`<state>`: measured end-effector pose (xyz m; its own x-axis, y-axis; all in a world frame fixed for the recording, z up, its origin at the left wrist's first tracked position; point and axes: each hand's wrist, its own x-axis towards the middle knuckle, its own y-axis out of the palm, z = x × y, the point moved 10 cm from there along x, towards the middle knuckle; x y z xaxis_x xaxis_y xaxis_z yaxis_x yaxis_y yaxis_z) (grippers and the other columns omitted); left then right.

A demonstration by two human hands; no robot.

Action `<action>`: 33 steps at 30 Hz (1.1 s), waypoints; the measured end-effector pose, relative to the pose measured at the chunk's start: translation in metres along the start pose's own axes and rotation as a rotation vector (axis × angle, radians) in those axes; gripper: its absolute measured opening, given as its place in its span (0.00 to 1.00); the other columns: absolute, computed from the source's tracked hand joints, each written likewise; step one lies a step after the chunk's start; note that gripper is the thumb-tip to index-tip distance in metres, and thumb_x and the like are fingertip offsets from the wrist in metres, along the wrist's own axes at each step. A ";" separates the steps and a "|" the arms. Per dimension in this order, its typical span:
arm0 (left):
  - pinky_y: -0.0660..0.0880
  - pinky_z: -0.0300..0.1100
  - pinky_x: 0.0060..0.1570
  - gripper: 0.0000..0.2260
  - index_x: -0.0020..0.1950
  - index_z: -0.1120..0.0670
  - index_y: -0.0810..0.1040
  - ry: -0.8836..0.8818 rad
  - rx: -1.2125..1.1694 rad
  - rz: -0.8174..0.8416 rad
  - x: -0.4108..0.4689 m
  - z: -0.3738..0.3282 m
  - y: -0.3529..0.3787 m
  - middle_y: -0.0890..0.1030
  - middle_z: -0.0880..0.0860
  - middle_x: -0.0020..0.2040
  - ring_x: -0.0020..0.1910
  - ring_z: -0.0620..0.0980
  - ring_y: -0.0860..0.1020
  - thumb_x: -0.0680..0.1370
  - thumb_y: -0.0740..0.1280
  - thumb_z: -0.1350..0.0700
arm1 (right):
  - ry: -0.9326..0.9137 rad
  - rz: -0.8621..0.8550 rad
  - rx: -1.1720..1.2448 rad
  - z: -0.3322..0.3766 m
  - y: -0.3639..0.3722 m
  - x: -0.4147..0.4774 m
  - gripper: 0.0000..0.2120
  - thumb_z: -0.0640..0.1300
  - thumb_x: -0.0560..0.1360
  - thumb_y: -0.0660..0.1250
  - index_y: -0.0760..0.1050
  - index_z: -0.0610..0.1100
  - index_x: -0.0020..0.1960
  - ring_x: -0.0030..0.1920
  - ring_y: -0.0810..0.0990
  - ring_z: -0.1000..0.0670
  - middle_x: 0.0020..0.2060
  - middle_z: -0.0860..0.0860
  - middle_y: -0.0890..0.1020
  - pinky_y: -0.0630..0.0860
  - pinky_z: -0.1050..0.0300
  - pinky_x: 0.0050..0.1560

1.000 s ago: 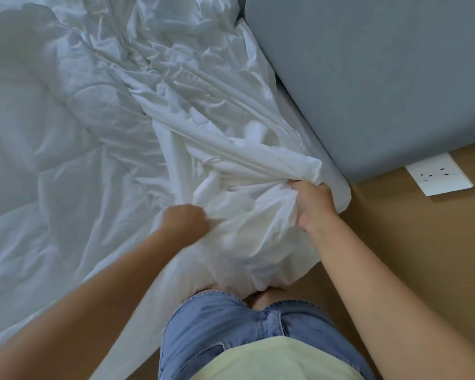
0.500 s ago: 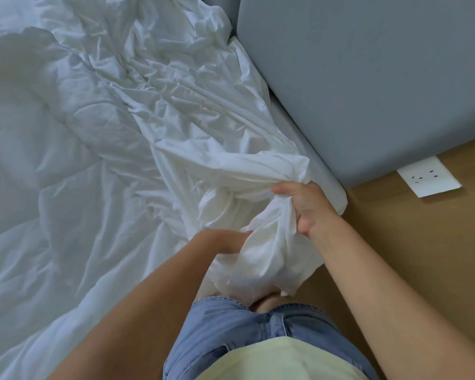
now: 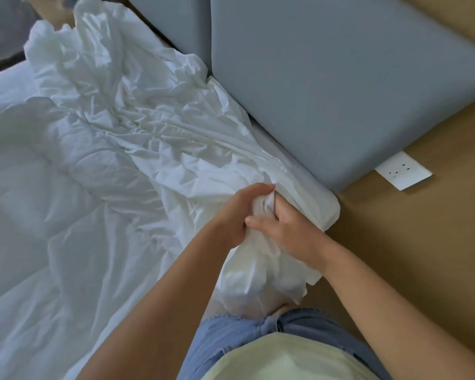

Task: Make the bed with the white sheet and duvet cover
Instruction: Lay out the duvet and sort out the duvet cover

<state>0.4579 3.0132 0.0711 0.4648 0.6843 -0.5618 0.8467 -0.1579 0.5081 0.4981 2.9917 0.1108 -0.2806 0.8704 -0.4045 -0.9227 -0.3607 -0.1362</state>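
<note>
Denim shorts and a pale shirt hem are filling the nearest edge of the view, and a gathered tail of white cloth is hanging down against them.

Just above it, both hands are gripping the same bunch, almost touching each other. The left hand is wrapping its fingers round the cloth from the bed side. The right hand is closing on it from the wall side, with its thumb lying across the front and its fingers tucking into the folds. Neither hand is loose.

This cloth is probably the duvet cover. It is looking thin, light and very limp, creasing wherever it is being squeezed. It will likely follow a pull without resistance but sag and twist rather than hold a shape. A seam or corner should be giving the surest hold, though the bunching is hiding where that lies.

The mattress corner is sitting just beside the hands. From there the cover is trailing in a crumpled band across the bed, alongside the grey padded headboard, with a smoother quilted layer lying beside it. A wall socket is showing below the headboard.
</note>
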 end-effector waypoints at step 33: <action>0.78 0.38 0.43 0.31 0.56 0.51 0.81 -0.106 0.210 0.052 -0.006 0.045 0.028 0.84 0.53 0.51 0.51 0.47 0.82 0.68 0.58 0.30 | -0.318 -0.793 -0.221 0.018 -0.082 -0.054 0.08 0.29 0.73 0.62 0.75 0.36 0.37 0.35 0.71 0.60 0.35 0.51 0.73 0.67 0.74 0.40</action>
<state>0.4908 2.9720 0.0594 0.5246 0.5948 -0.6091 0.8509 -0.3437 0.3973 0.5841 2.9804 0.1600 0.3297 0.9322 0.1492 -0.8139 0.3608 -0.4554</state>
